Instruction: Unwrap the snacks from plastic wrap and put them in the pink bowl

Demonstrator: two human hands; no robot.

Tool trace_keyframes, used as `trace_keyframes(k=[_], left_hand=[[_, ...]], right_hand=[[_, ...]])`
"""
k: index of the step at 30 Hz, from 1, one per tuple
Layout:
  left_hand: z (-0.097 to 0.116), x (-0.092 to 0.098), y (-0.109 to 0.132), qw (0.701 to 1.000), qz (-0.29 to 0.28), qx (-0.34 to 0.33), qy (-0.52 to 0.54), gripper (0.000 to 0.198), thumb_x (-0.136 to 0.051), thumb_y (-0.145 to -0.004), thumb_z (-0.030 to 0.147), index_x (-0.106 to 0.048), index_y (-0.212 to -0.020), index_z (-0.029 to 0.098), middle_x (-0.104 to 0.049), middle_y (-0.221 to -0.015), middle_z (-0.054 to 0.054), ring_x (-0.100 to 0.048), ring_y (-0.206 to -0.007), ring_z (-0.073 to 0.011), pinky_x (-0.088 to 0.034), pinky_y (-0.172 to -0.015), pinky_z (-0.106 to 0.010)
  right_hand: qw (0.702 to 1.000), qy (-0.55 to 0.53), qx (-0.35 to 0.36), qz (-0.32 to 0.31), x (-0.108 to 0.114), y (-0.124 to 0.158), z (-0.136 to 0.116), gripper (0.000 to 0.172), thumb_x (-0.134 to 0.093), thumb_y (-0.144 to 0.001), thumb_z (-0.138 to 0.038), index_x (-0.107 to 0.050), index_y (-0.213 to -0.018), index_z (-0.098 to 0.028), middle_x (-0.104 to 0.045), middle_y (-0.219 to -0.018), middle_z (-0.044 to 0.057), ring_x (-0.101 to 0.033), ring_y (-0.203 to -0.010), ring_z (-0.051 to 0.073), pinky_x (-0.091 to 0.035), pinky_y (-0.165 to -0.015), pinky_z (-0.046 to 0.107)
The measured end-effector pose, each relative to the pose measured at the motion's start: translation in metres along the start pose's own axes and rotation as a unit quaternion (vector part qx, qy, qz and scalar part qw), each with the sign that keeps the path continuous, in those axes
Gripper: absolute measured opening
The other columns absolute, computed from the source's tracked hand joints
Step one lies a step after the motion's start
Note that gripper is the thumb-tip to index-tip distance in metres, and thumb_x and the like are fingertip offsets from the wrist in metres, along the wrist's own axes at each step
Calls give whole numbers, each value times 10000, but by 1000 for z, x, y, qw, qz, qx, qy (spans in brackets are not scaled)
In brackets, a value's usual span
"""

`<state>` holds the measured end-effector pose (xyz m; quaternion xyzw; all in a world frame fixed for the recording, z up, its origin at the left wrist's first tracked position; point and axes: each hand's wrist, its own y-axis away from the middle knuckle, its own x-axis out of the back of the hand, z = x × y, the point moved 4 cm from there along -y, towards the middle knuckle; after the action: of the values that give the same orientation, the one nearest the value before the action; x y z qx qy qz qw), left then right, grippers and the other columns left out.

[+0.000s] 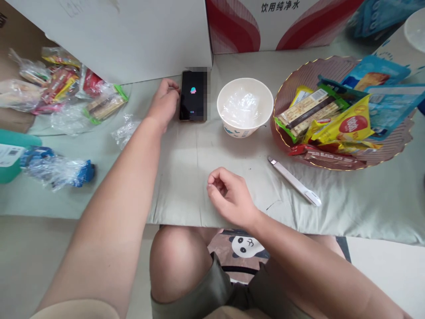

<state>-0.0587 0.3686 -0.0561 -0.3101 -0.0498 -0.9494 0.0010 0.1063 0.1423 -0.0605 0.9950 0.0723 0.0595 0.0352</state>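
My left hand rests at the left edge of a dark smartphone, its fingers bent and apart, the fingertips at the phone's side. The phone lies flat, with a small coloured icon on its black screen. My right hand lies loosely curled near the table's front edge, thumb and fingers together around nothing visible. Above it stands a white paper bowl with crumpled clear plastic inside. To its right lies a white box cutter, diagonal on the cloth.
A pink glass bowl holds several packaged snacks at the right. More wrapped snacks and clear wrappers lie at the left. A plastic-wrapped blue item sits by a green bottle. Large boxes stand behind.
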Motion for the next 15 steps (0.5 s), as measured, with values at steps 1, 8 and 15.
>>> trace_keyframes(k=[1,8,15], left_hand=[[-2,0,-1,1000,4,9,15,279,-575,-812,282,-590,-1090,290,-712,-1113,55,-558,-1064,-171,-433,-978,-344],[-1,1,-4,1000,10,28,-4,221,-551,-801,316,-614,-1008,271,-717,-1243,50,-576,-1150,-152,-429,-1029,-339],[-8,-4,-11,999,-4,45,-23,397,-577,-818,425,-566,-1179,259,-695,-1292,34,-544,-1250,-147,-408,-1029,-348]], right_hand=[[1000,1,1,1,0,0,0,7,-507,-787,-238,-507,-792,-243,-553,-638,-54,-500,-569,107,-421,-601,258],[1000,10,5,-2,-1,-1,0,5,-510,-804,-246,-510,-800,-241,-552,-634,-55,-502,-569,110,-419,-599,262],[1000,26,10,8,-1,2,1,22,-512,-811,-240,-525,-795,-235,-550,-627,-55,-506,-569,105,-406,-593,258]])
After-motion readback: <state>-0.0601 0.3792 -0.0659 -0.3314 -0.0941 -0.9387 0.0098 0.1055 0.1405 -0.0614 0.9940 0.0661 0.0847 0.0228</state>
